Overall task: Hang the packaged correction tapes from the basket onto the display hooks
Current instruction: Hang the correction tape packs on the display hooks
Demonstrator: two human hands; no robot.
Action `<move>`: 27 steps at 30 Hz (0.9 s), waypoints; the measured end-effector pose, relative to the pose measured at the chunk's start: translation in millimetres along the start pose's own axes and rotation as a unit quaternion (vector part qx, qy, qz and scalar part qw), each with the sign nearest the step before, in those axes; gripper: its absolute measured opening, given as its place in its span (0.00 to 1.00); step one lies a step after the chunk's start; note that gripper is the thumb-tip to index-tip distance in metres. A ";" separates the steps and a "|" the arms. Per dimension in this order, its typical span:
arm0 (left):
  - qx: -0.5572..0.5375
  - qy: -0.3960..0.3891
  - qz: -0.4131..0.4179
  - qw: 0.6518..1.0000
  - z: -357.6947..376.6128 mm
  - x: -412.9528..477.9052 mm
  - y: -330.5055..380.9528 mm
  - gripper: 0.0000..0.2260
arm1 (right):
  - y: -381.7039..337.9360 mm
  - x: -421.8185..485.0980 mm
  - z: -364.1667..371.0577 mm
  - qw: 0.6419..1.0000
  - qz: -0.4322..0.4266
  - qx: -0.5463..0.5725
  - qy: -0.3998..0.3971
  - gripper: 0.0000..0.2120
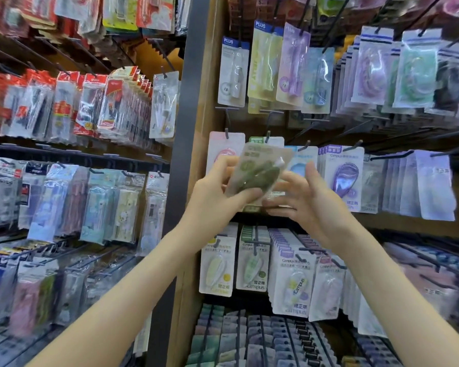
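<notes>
- Right now the green correction tape pack (257,170) is up at the display, in front of the middle row of hanging packs and just below a black hook (267,135)
- The left hand (217,189) grips it at the lower end, thumb curled across the front and fingers behind
- The right hand (308,197) is just beside the pack's lower right corner, fingers spread and relaxed, holding nothing; whether its fingertips touch the wrapper is hard to tell through the blur
- The pack's long axis runs from the left palm up and slightly rightward, so the header end points away from the fingers and towards the hook tip
- That hook already carries green-topped packs (257,140), which probably makes it the matching place
- The coming move turns on getting the header hole in line with the hook tip; the hole is too blurred to find, and the pack looks tilted, so it likely needs squaring first
- The left hand is nearer and does the carrying; the right is well placed to steady the header
- The basket is out of view
</notes>
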State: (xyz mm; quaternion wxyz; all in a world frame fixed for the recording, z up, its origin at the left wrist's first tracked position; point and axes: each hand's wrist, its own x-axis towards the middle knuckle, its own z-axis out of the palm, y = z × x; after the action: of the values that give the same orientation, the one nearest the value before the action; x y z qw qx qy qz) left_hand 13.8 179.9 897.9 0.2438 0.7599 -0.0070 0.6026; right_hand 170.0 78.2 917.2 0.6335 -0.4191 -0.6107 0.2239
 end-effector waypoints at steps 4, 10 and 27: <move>0.025 -0.084 -0.102 0.991 0.1 8.4 -2.1 0.16 | 8.3 -16.8 -10.6 0.887 -0.264 -0.368 0.090 0.32; 0.037 -0.203 -0.147 0.967 -1.0 17.0 8.7 0.13 | 30.4 -7.5 -27.7 0.584 -0.376 -0.720 0.005 0.39; 0.340 0.007 0.045 0.939 -0.7 42.4 -41.1 0.22 | -11.4 57.7 6.8 0.757 -0.152 -0.580 0.259 0.28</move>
State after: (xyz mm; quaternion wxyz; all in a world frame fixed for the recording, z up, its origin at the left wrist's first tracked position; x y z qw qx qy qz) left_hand 37.2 228.4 922.1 -0.0564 0.7921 0.1659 0.5847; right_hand 169.8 119.7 959.5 0.4287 -0.6500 -0.4921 -0.3894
